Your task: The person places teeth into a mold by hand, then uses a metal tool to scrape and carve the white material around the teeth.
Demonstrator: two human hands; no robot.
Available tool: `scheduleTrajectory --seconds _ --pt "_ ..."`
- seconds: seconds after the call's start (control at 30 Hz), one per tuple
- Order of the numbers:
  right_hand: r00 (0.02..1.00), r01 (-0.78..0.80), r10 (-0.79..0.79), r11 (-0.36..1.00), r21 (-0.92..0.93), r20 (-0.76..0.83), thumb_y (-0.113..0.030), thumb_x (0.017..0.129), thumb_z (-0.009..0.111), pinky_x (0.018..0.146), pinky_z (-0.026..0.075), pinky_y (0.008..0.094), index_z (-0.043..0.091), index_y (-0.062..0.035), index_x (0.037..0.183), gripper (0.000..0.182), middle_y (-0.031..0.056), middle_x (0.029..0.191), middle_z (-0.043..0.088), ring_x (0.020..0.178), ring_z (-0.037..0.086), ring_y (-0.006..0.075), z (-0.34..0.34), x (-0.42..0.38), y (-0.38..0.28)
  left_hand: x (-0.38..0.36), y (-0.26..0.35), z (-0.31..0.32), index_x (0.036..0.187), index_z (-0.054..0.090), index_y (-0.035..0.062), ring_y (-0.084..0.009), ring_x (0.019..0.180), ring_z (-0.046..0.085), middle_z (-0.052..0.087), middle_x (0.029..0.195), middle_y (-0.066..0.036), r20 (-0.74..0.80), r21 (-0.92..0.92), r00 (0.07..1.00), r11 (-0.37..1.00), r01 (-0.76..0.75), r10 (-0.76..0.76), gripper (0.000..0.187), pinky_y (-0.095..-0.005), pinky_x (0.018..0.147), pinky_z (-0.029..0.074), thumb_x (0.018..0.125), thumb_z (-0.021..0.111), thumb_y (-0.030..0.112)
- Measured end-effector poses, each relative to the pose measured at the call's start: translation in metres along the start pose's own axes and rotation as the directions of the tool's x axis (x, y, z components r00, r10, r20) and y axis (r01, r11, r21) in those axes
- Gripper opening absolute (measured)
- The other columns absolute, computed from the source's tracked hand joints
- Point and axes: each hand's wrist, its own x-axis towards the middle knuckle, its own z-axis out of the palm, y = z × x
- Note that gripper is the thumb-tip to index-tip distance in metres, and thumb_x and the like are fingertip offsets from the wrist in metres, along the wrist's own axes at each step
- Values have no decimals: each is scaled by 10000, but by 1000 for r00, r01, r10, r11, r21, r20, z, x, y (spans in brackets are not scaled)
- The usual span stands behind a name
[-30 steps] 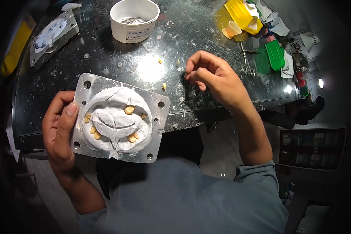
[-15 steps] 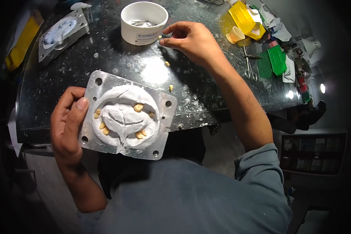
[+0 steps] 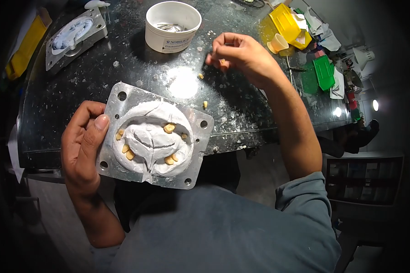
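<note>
My left hand (image 3: 84,141) grips the left edge of a metal denture flask half (image 3: 198,157), thumb on top. White plaster (image 3: 148,139) fills it, with several yellowish artificial teeth (image 3: 169,128) set in its curved groove. Over the bench, right of a white tub (image 3: 173,43), is my right hand (image 3: 243,57). Its fingers are curled closed around a small yellowish tooth (image 3: 222,61), only partly visible. Two loose teeth lie on the bench between the hands: one tooth (image 3: 201,76) farther back, another tooth (image 3: 205,104) beside the flask half.
Thin metal pieces lie inside the tub. At the back left rests another flask half (image 3: 75,36) with white filling. Toward the right are a small cup (image 3: 278,43), a yellow bin (image 3: 284,22), a green tray (image 3: 323,73) and scissor-like tongs (image 3: 292,75). White residue speckles the dark bench (image 3: 136,68).
My right hand has drawn away from the tub to the right, its fingers curling closed on a tooth that lay by the tub. My left hand still holds the flask half.
</note>
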Motion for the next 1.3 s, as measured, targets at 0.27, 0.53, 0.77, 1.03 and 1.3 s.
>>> scheduleTrajectory --seconds 0.27,0.53,0.77,1.03,1.3 --pt "999 47 -48 895 -444 8 -186 875 792 783 575 301 792 -47 1007 192 63 863 758 779 704 152 23 -19 -13 2 3 3 1076 592 -18 -10 749 520 621 857 -14 -5 23 1000 1000 -7 7 250 -181 672 396 1076 517 220" --pt "991 127 -109 655 -745 73 -123 849 768 806 593 357 796 -71 1009 170 114 920 780 855 755 247 39 -34 -46 2 7 4 1073 588 -10 -6 705 517 624 831 -9 -1 41 1000 999 18 -18 252 -180 647 398 1076 515 230" --pt "936 340 -201 728 -595 289 -70 847 775 822 599 369 805 -96 1020 177 97 989 761 910 748 273 33 -56 -33 6 11 7 1016 607 4 -8 733 503 607 819 16 -55 5 993 995 102 -102 240 -187 682 392 1068 541 228" --pt "865 490 -397 531 -692 308 -26 801 725 849 602 414 775 -58 1011 217 107 1052 750 967 730 329 43 -71 -18 7 11 5 1009 612 6 -8 713 491 592 798 28 -36 -37 991 991 129 -131 242 -189 663 378 1070 526 224" --pt "853 500 -440 540 -677 279 -67 842 693 849 586 442 741 -32 962 134 153 1000 735 947 712 372 33 -60 -16 5 4 -29 1109 596 -5 76 469 287 516 666 110 -17 -88 993 989 118 -120 227 -137 435 189 1061 542 211"
